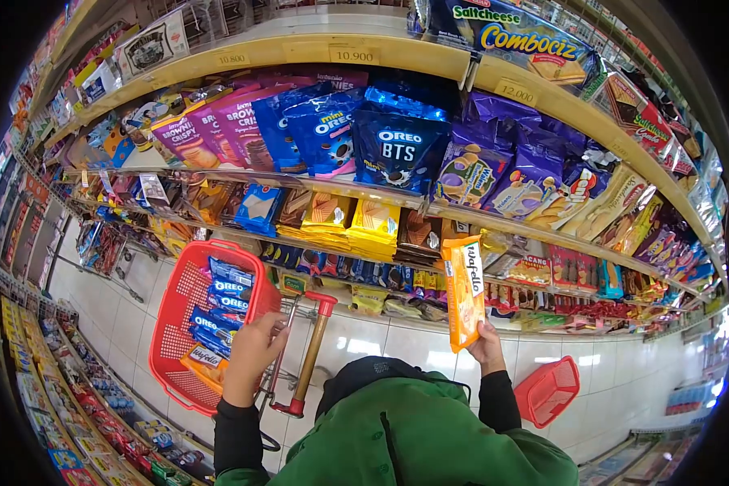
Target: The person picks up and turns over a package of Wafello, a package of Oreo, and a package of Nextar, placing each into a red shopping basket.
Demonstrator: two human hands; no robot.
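Watching over the head feed, I have the right hand (486, 348) closed around the lower end of an orange Wafello pack (465, 296), held upright in front of the shelves (332, 182). My left hand (253, 352) is released, fingers loosely bent, by the near side of the red basket (160, 324), where blue Oreo packs (229, 293) and another orange pack (206, 364) lie.
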